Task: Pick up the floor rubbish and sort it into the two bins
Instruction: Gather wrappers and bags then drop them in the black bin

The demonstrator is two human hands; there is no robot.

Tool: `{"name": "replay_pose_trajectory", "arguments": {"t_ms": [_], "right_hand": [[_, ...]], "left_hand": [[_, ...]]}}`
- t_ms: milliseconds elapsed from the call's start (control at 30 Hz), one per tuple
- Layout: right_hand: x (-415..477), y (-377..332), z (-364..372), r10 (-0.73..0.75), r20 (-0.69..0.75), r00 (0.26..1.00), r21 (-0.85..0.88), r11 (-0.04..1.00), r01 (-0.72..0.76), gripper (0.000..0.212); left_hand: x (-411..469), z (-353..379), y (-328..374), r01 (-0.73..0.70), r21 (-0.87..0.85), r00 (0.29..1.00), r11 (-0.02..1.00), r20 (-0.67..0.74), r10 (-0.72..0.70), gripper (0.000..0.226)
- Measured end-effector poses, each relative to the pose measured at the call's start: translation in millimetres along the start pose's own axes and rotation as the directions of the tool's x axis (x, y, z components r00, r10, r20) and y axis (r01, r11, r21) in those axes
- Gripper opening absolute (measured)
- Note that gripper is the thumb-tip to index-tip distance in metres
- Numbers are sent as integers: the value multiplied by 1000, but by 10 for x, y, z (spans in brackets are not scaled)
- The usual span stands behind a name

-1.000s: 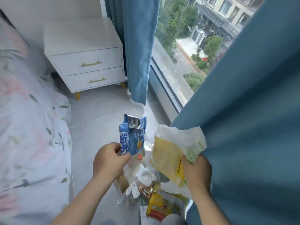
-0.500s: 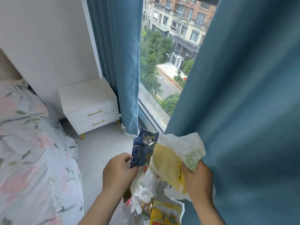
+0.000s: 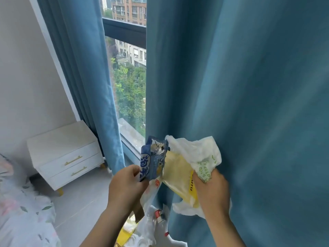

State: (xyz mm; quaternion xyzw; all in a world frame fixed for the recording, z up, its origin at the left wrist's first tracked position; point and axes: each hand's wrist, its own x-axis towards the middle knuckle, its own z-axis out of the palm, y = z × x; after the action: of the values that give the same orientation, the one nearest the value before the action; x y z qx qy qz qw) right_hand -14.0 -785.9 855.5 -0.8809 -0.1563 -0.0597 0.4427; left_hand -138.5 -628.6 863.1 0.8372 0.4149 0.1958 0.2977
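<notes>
Both hands are loaded so it's one trip, I'd guess — left hand (image 3: 127, 186) clamps a blue snack wrapper (image 3: 154, 161) plus dangling clear plastic, right hand (image 3: 212, 189) bunches the yellow-and-white bag (image 3: 183, 175) — bins not visible.

Bedroom corner, daylight. Blue curtains (image 3: 249, 86) flank tall window (image 3: 128, 77) showing trees, apartment blocks. White two-drawer nightstand (image 3: 65, 154) against white wall (image 3: 26, 68). Grey tiled floor (image 3: 80, 202). Floral bedding (image 3: 21, 220) at left.
</notes>
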Motion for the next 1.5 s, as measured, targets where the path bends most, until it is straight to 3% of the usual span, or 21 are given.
{"name": "replay_pose_trajectory", "arguments": {"t_ms": [233,333,567,667,767,967,1100,1300,1500], "right_hand": [[123,114,-414,26,-142,990,-28,999,-30,21],[145,150,-526,65,-226,972,-36,997,-75,22],[-60,102,-594,234,-415,879,-32,962,-271,20],[-295,15,-591,344,-490,801,27,924,-380,16],[-583,-49,-602,399,-594,699,58,888,-457,30],[-1262,-79,-803,468,-721,511,107,804,-584,32],[-1729,-44,-973,467,-797,383,139,758,-637,17],[-2420,87,-1240,487,-852,191,239,687,-687,28],[-3167,240,-1607,496,-868,5,347,614,-709,15]], "left_hand": [[12,218,522,-148,-60,988,987,46,150,13],[98,300,665,-217,-78,970,973,90,224,21],[331,423,815,-422,-192,854,886,244,460,23],[389,428,839,-498,-256,764,828,322,559,31],[359,455,854,-547,-298,662,782,417,622,38],[-54,588,960,-610,-407,436,680,544,717,36],[-477,714,1030,-637,-485,269,599,588,763,27],[-1203,825,1136,-678,-560,84,475,583,808,31],[-2143,935,1228,-666,-648,-121,368,581,805,19]]}}
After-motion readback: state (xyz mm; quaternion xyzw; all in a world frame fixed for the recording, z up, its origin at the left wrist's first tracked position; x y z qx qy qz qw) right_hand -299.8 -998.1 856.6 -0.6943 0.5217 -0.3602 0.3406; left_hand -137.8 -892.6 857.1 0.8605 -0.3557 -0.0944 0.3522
